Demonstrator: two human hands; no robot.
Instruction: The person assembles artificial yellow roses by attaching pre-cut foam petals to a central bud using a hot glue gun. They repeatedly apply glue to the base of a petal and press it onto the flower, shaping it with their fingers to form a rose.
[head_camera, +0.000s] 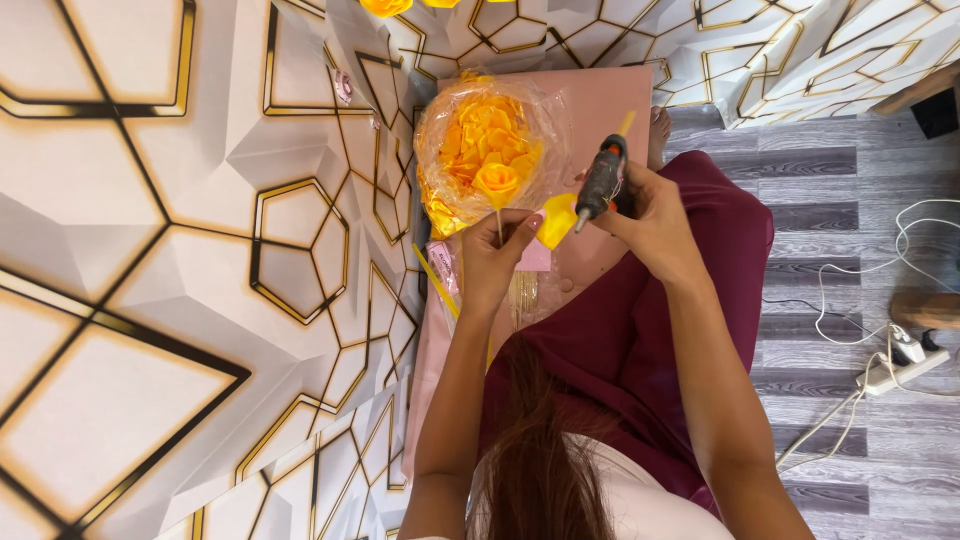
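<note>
My left hand (497, 257) pinches a thin wooden stick topped with a yellow paper rose (497, 182), along with a loose yellow petal (556, 219) by the thumb. My right hand (652, 215) grips a black glue gun (603, 181) with a yellow glue stick at its back, its nozzle pointing down-left toward the petal. Just beyond the rose lies a clear plastic bag (478, 150) full of yellow paper roses, resting on a pink board (608, 100) across my lap.
A wall with white and gold hexagon pattern (180, 250) fills the left. My maroon skirt (640, 340) covers my lap. On the grey wood floor at right lie a white power strip (895, 368) and loose white cables (850, 290). More sticks (522, 295) lie on the board.
</note>
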